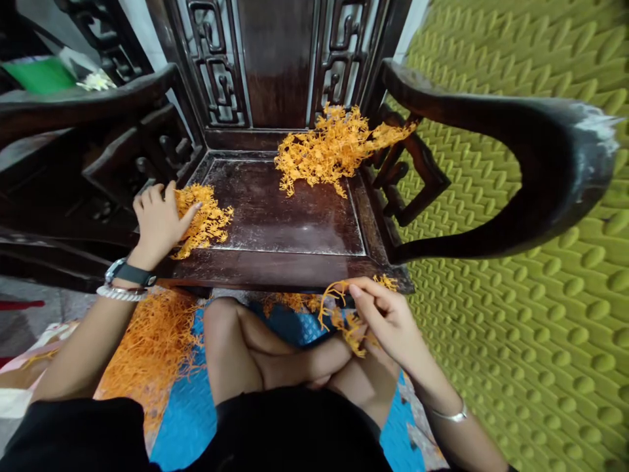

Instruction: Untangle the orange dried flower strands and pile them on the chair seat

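Note:
My left hand (160,219) rests at the left edge of a small pile of orange branching sprigs (204,219), on the left side of the dark wooden chair seat (255,226). Its fingers are spread and the thumb lies over the sprigs. My right hand (388,318) is in front of the seat's right front corner, above my crossed legs. Between its thumb and fingers it pinches a few orange sprigs (334,298), whose curled tips hang down. A larger heap of the same sprigs (329,151) lies at the back right of the seat.
Carved armrests (491,105) stand on both sides of the seat. Loose orange strands (152,341) cover the floor at the left, next to a blue mat (189,419) under me. A yellow-green textured surface (540,328) fills the right. A green container (39,73) is at the upper left.

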Motion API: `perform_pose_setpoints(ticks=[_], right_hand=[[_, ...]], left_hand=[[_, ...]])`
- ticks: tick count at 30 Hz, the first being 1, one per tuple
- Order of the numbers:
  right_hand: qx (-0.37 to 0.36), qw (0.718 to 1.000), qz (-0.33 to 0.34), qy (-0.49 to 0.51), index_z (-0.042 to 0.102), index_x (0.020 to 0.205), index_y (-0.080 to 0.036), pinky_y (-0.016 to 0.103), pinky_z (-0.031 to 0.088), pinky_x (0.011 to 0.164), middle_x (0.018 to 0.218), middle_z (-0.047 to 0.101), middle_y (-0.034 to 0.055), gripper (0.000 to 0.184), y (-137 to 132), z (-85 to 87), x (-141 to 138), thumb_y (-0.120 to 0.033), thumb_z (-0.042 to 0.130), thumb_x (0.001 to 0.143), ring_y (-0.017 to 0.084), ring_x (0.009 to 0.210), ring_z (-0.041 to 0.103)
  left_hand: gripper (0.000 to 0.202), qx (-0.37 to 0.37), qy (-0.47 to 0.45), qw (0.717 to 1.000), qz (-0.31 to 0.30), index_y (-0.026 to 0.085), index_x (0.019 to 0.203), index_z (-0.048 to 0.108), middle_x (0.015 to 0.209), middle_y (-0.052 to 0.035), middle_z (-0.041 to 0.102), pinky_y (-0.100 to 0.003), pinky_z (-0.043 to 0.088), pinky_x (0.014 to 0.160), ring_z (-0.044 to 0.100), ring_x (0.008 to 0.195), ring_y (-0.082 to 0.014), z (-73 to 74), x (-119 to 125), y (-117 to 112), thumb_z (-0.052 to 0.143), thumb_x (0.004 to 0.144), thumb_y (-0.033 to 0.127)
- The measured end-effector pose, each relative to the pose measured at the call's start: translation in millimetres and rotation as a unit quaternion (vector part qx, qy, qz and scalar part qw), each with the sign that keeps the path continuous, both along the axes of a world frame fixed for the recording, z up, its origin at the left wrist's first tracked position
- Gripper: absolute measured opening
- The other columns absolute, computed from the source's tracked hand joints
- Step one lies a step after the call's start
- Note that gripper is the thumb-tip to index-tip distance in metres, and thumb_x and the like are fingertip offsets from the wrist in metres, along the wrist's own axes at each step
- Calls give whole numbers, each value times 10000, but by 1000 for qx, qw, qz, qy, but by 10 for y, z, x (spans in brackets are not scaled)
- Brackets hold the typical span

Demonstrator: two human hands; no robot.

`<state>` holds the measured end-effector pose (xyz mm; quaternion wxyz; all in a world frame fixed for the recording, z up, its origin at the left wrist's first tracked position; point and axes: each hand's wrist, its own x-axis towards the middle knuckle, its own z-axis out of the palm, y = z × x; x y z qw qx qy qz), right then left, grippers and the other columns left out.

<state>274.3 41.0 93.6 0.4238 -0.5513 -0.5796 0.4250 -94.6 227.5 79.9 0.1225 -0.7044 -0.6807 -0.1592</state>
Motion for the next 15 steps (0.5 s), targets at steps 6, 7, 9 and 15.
perform_pose_setpoints(ticks=[6, 7, 9, 15], right_hand=[[-62, 959, 9, 276, 555, 759, -245, 271, 249, 437, 468, 229, -90, 257, 12, 46, -127, -486, 616, 827, 106, 423, 193], [-66, 951, 2, 301, 536, 748, -256, 279, 262, 440, 465, 208, -91, 246, -9, 56, -146, -477, 619, 818, 114, 424, 185], [-65, 937, -7, 343, 511, 744, -264, 284, 268, 447, 463, 175, -92, 216, -63, 78, -176, -444, 593, 831, 122, 431, 155], [-21, 925, -33, 378, 469, 765, -272, 285, 221, 460, 467, 97, -94, 168, -174, 144, -195, -387, 485, 886, 139, 460, 49]], left_hand=[[756, -5, 21, 1000, 13, -82, 1438, 270, 1335, -322, 451, -521, 348, 947, 396, 1236, -425, 198, 202, -226, 327, 944, 486], [696, -16, 18, 999, 25, -83, 1424, 298, 1326, -321, 462, -525, 342, 938, 398, 1231, -422, 180, 172, -211, 296, 956, 432], [603, -50, 8, 998, 47, -94, 1332, 424, 1270, -310, 512, -516, 347, 907, 424, 1194, -403, 121, 54, -169, 262, 965, 358], [559, -78, -46, 993, 77, 27, 1082, 625, 934, -138, 650, -390, 391, 748, 527, 913, -279, 24, -323, -128, 415, 907, 515]])
